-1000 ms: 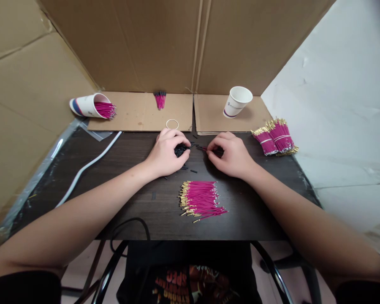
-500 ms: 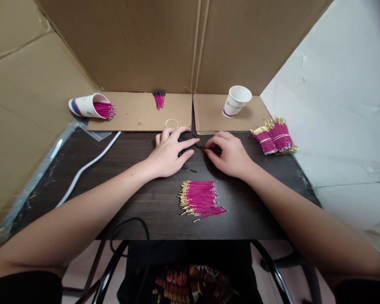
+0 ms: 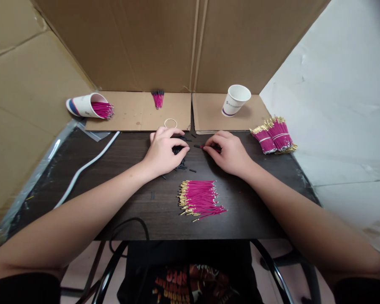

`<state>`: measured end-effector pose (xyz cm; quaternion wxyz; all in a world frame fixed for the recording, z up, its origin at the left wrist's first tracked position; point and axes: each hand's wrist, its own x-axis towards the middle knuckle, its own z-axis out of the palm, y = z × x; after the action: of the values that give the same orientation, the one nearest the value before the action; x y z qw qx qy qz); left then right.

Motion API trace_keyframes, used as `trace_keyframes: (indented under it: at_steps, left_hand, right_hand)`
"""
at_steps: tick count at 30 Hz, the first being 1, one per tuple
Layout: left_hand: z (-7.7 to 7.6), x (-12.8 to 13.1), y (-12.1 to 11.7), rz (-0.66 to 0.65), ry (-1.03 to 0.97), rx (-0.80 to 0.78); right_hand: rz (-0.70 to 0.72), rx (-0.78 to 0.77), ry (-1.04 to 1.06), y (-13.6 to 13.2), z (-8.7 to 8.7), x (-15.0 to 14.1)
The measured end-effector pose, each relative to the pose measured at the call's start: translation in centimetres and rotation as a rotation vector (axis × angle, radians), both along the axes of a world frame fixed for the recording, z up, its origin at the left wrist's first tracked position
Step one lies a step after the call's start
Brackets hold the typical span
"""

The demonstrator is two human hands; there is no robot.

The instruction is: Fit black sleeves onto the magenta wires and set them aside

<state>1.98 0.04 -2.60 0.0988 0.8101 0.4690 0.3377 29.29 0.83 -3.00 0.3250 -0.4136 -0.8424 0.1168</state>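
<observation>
My right hand (image 3: 227, 151) is closed in a pinch on a magenta wire with a black sleeve (image 3: 198, 146) at its tip, which points left. To its left, my left hand (image 3: 165, 148) is curled with thumb and forefinger tips together; what they pinch, if anything, I cannot make out. Under and around those fingers lie small black sleeves (image 3: 181, 164), partly hidden by the hand. Nearer to me, a row of magenta wires (image 3: 201, 196) rests on the dark table, gold ends to the left and silvery ends to the right.
On cardboard at the back are black-tipped magenta wires (image 3: 157, 100), a beige ring (image 3: 170, 123) and an upright paper cup (image 3: 237, 101). A tipped paper cup (image 3: 82, 106) holds magenta wires at left. Banded wire bundles (image 3: 274, 136) lie right; a white cable (image 3: 85, 169) crosses the left side.
My left hand has shifted slightly left, and its spread fingers have drawn together at the tips. More black sleeves show beside it. My right hand keeps its pinch on the wire, nearly still.
</observation>
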Motion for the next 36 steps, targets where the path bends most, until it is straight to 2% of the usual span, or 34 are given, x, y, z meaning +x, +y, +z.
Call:
trace_keyframes:
  at_steps: [3,6,12,15,22,32,36]
  left_hand:
    - [0.1,0.0,0.0,-0.008,-0.006,-0.017]
    - [0.4,0.1,-0.1,-0.006,-0.004,-0.047]
    - [0.9,0.3,-0.4,-0.002,0.023,-0.095]
    - [1.0,0.4,-0.4,-0.011,0.006,-0.084]
    - [1.2,0.4,-0.3,-0.009,0.016,-0.126]
    - [1.2,0.2,-0.4,-0.014,-0.070,-0.045]
    - [1.1,0.2,-0.4,-0.019,-0.103,-0.065]
  right_hand:
    - [-0.007,0.015,0.017,-0.2,0.3,-0.1]
    - [0.040,0.011,0.039,-0.9,1.5,-0.4]
    - [0.490,-0.267,-0.007,-3.5,4.4,-1.4]
    - [0.573,-0.369,-0.035,-4.2,4.9,-1.7]
    - [0.570,-0.388,-0.120,-4.3,4.8,-1.9]
    - [0.533,-0.204,-0.284,-4.8,4.6,-2.2]
    - [0.511,-0.195,-0.316,-4.9,4.4,-2.4]
